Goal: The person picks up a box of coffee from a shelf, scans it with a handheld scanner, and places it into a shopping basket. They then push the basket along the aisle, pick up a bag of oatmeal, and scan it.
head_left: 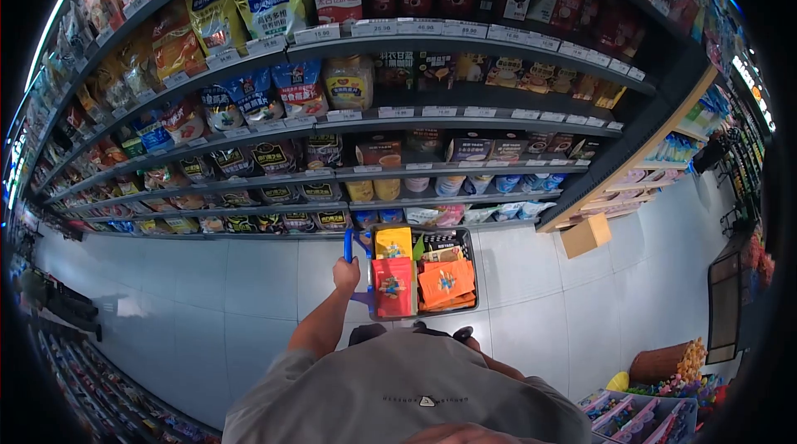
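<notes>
Right hand (pixel 473 345) mostly hidden

**Pretty shiny floor (pixel 257 276) under my cart (pixel 477 271)**

So I've got big pale grey tiles here, thin dark seams, kinda glossy where the light hits. The cart's right in front of me, and a brown cardboard box (pixel 586 236) sits off to my right, by the wood-edged shelf end (pixel 635 145).

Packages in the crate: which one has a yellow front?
The yellow package in the crate's far left corner, towards the shelves. The red package lies nearer the person, and the orange packages lie to the right.
</notes>
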A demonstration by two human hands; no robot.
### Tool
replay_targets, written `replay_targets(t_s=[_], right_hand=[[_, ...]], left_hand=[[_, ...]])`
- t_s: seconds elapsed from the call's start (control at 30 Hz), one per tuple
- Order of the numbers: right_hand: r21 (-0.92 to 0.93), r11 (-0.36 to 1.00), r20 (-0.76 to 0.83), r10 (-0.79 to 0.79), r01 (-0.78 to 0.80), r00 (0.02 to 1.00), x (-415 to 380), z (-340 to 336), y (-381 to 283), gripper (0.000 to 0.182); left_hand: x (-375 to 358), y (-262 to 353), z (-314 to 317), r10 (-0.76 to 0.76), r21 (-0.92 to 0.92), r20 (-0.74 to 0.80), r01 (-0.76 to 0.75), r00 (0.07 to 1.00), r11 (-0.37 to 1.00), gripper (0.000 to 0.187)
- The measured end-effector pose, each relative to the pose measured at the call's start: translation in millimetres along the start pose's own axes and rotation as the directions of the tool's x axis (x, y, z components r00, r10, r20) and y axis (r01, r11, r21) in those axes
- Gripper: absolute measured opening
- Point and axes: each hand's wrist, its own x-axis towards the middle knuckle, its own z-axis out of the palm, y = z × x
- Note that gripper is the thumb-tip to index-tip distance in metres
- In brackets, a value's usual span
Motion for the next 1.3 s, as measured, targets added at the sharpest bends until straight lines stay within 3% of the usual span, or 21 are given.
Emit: replay_targets(t_s=[0.17, 0.2, 0.27, 0.5, 0.53, 0.67, 0.73, 0.77, 0.83, 0.93, 0.97, 1.13, 1.2, 1.3], right_hand=[[0.069, 0.996, 0.080, -0.054, 0.049, 0.995, -41, -23, -10, 0.046], [0.150, 0.988, 0.087, -0.037, 0.024, 0.995, -19, -4, 8, 0.048], [0.064, 0.996, 0.077, 0.056, -0.061, 0.995, -39, -18, -11, 0.051], [0.109, 0.992, -0.051, -0.055, 0.060, 0.997, -23, 20, 12, 0.060], [0.024, 0.992, 0.077, 0.124, -0.126, 0.989, -23, 18, 14, 0.067], [-0.015, 0.994, 0.050, 0.109, -0.109, 0.993, -71, 6, -18, 0.053], [0.118, 0.993, -0.051, 0.003, 0.003, 0.999, -83, 16, -26, 0.055], [0.057, 0.998, -0.013, 0.033, -0.033, 0.999, -81, 22, -30, 0.059], [0.121, 0.987, -0.030, 0.107, -0.103, 0.994, -69, 44, -45, 0.056], [0.346, 0.850, 0.029, 0.414, -0.398, 0.910, -67, 71, -83, 0.062], [0.268, 0.962, -0.076, 0.069, -0.047, 0.995, -23, 118, -50, 0.059], [0.326, 0.940, -0.128, 0.149, -0.100, 0.981, -65, 144, -73, 0.056], [0.351, 0.928, -0.149, 0.184, -0.122, 0.972, -83, 144, -96, 0.055], [0.388, 0.910, -0.178, 0.231, -0.148, 0.956, -101, 141, -139, 0.054]], left_hand=[[-1, -4, 3, 0.041, 0.030, -0.040, -0.040, 0.998, 0.999, 0.035], [1, -7, 5, 0.044, 0.014, -0.038, -0.043, 0.998, 0.999, 0.035], [4, -8, 8, 0.046, -0.002, -0.037, -0.046, 0.998, 0.999, 0.035], [15, -22, 17, 0.041, -0.101, 0.030, -0.038, 0.999, 0.994, 0.035], [10, -16, 11, -0.005, -0.178, 0.075, 0.018, 0.997, 0.984, 0.033], [22, -31, 23, 0.086, -0.138, 0.062, -0.077, 0.994, 0.988, 0.033], [25, -31, 25, 0.098, -0.168, 0.088, -0.082, 0.991, 0.982, 0.033], [27, -36, 28, 0.104, -0.199, 0.110, -0.081, 0.988, 0.977, 0.032], [33, -40, 33, 0.149, -0.168, 0.114, -0.128, 0.982, 0.977, 0.032], [27, -35, 24, 0.132, -0.207, 0.163, -0.097, 0.978, 0.973, 0.032], [24, -30, 17, 0.116, -0.234, 0.196, -0.068, 0.974, 0.970, 0.032], [36, -42, 23, 0.163, -0.211, 0.234, -0.113, 0.959, 0.971, 0.036], [41, -54, 31, 0.410, -0.061, -0.029, -0.411, 0.911, 0.909, 0.032], [45, -55, 17, 0.376, -0.112, 0.033, -0.371, 0.926, 0.922, 0.032]])
